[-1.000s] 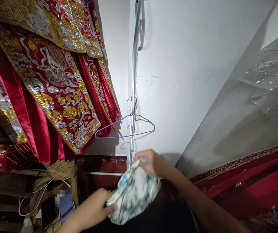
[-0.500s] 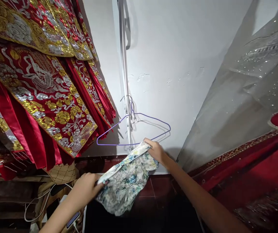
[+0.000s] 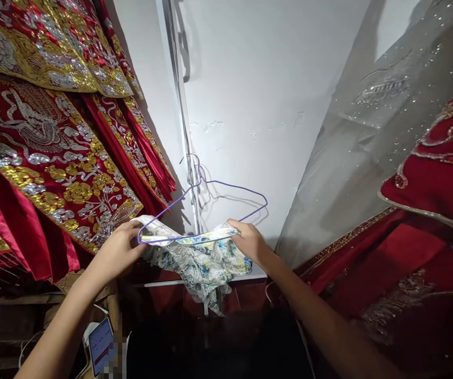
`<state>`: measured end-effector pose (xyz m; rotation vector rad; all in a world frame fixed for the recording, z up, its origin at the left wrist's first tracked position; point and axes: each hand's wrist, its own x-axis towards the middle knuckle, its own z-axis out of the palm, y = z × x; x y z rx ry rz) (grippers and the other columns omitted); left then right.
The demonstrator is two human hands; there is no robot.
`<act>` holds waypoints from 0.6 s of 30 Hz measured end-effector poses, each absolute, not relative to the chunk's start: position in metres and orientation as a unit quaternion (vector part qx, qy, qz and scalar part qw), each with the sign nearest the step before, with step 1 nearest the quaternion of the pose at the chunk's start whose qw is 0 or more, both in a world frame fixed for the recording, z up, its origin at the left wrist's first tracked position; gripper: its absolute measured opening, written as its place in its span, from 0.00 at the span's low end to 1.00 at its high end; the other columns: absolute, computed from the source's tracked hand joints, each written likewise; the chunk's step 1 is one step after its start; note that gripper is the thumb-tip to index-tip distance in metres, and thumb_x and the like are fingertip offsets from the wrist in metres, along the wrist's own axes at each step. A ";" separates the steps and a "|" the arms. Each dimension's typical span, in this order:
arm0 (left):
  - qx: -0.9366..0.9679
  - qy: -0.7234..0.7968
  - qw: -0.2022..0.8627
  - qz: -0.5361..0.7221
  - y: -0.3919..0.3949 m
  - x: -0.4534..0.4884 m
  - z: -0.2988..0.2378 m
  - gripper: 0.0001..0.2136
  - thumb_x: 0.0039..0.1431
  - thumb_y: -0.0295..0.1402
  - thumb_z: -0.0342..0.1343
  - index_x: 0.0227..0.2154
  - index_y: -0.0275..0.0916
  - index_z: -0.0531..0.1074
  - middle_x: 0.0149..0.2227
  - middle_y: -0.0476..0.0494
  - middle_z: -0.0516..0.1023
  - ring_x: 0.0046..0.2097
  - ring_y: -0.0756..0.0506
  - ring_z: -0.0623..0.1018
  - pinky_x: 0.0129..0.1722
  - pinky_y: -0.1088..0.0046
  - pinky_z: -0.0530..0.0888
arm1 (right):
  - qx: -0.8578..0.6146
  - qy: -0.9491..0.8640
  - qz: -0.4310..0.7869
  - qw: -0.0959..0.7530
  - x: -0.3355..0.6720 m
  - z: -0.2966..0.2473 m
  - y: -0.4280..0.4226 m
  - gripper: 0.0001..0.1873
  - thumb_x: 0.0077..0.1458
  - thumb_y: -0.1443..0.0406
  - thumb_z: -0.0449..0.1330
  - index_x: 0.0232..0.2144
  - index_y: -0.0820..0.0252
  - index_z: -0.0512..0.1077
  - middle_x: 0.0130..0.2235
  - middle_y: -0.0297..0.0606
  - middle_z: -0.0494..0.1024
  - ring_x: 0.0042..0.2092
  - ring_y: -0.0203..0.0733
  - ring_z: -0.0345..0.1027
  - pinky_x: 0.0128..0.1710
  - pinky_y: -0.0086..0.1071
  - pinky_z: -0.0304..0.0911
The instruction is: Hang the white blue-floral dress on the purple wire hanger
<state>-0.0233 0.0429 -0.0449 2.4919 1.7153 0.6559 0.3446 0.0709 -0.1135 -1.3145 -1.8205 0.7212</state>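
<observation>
Floral garment (image 3: 206, 266) is at the purple hanger (image 3: 235, 186), held up by both hands. Left hand (image 3: 121, 246): grip closed on the white band at the garment's left end, right by the hanger's left corner; can't tell if the fingers also touch the wire. Right hand (image 3: 248, 241): grip pinching the band's other end, below and inboard of the hanger's right corner. Lower bar runs along the band on the left; right corner is bare. Rest of the cloth hangs bunched below the bar. Hanger hook sits at the vertical metal strip (image 3: 178, 79) on the white wall (image 3: 250, 79). Red embroidered garment (image 3: 80, 173) left, sheer grey cover (image 3: 329, 173) and red cloth (image 3: 440, 173) right. Phone (image 3: 100, 342) lower left, screen lit.
</observation>
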 end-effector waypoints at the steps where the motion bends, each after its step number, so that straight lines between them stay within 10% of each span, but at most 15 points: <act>1: 0.805 0.559 0.050 0.192 0.039 -0.026 -0.051 0.11 0.53 0.39 0.57 0.34 0.41 0.80 0.52 0.36 0.77 0.54 0.33 0.74 0.55 0.60 0.68 | -0.522 -0.712 0.273 0.383 0.343 -0.113 0.072 0.14 0.45 0.68 0.51 0.34 0.56 0.73 0.18 0.27 0.61 0.21 0.34 0.46 0.22 0.30 0.40; 8: 0.781 0.548 0.073 0.289 0.035 -0.036 -0.065 0.10 0.37 0.33 0.65 0.27 0.41 0.77 0.50 0.36 0.78 0.53 0.31 0.74 0.53 0.61 0.70 | -0.517 -0.711 0.270 0.392 0.326 -0.113 0.076 0.11 0.43 0.69 0.51 0.29 0.57 0.71 0.22 0.31 0.68 0.26 0.37 0.56 0.26 0.28 0.46; 18: 0.798 0.562 0.182 0.118 0.056 -0.035 -0.059 0.12 0.52 0.42 0.57 0.33 0.40 0.76 0.33 0.44 0.80 0.35 0.40 0.78 0.36 0.70 0.71 | -0.550 -0.727 0.174 0.372 0.328 -0.102 0.059 0.03 0.44 0.68 0.50 0.22 0.56 0.58 0.20 0.28 0.53 0.25 0.36 0.48 0.26 0.30 0.43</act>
